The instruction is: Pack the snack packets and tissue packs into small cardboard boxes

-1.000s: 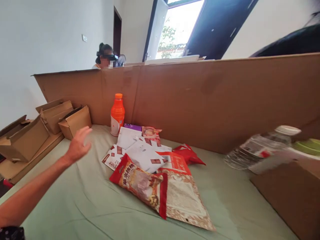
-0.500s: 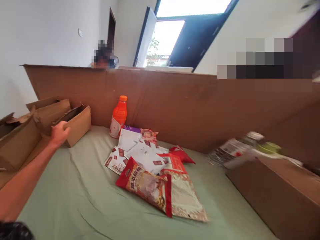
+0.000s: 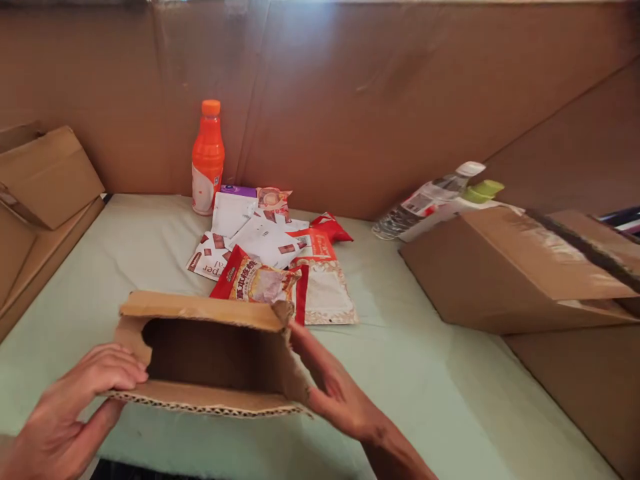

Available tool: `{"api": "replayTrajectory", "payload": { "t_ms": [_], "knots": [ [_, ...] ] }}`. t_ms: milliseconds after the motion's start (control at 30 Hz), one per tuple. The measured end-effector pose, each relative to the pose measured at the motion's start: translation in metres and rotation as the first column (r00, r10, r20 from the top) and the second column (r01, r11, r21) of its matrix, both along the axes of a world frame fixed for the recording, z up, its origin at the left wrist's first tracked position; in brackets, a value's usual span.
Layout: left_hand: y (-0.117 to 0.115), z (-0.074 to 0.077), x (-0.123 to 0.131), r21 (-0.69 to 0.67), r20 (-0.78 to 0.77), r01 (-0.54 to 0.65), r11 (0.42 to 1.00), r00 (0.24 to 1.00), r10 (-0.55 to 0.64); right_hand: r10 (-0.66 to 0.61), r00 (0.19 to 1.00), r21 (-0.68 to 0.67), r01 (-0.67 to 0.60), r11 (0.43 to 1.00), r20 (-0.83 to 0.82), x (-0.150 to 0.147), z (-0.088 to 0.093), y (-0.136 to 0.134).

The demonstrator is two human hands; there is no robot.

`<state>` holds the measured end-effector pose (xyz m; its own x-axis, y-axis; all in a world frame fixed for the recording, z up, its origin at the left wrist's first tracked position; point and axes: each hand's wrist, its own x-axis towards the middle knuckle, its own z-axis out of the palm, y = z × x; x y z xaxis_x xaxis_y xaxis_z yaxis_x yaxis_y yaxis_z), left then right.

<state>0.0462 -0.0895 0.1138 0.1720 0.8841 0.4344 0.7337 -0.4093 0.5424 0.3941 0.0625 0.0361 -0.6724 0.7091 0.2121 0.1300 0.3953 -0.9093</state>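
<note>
An open cardboard box [image 3: 200, 400] is between my hands at the near side of the cloth, its dark hollow inside facing me. My left hand [image 3: 83, 400] grips its left side, fingers over the edge and thumb below. Against the box's right side lies my right hand [image 3: 333, 393], its fingers partly hidden behind the cardboard. Just beyond the box is a red and yellow snack bag [image 3: 265, 281], partly covered by it. Behind that bag lie white packets with brown squares [image 3: 267, 240] and a red and cream pouch [image 3: 327, 287].
An orange bottle [image 3: 208, 163] stands by the tall cardboard wall [image 3: 320, 100]. At the right, a clear plastic bottle [image 3: 433, 200] leans beside a green item [image 3: 483, 191] and a large cardboard box [image 3: 480, 280]. More cardboard boxes [image 3: 50, 173] are at the left.
The small box has come from the left-hand group to in front of me, held by my left hand. My right hand has come into view on it. The view has tilted down.
</note>
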Motion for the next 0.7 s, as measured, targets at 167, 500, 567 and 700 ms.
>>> {"api": "replayTrajectory", "payload": {
  "t_ms": [167, 500, 567, 700],
  "knots": [
    [0.033, 0.004, 0.04, 0.027, 0.067, 0.177, 0.984, 0.982, -0.178, -0.166, 0.982, -0.162, 0.151, 0.975, -0.084, 0.036, 0.003, -0.006],
    [0.07, 0.042, 0.032, -0.063, -0.234, 0.366, 0.929, 0.899, -0.37, -0.236, 0.957, 0.318, 0.28, 0.906, -0.17, 0.03, 0.051, 0.015],
    [0.082, 0.049, 0.041, -0.065, -0.315, 0.417, 0.907, 0.854, -0.415, -0.139, 0.981, 0.376, 0.182, 0.909, -0.137, 0.018, 0.058, 0.024],
    [0.081, 0.033, 0.038, 0.056, -0.411, 0.317, 0.947, 0.871, -0.268, -0.157, 0.982, 0.399, 0.187, 0.898, -0.105, 0.012, 0.059, 0.029]
  ]
}}
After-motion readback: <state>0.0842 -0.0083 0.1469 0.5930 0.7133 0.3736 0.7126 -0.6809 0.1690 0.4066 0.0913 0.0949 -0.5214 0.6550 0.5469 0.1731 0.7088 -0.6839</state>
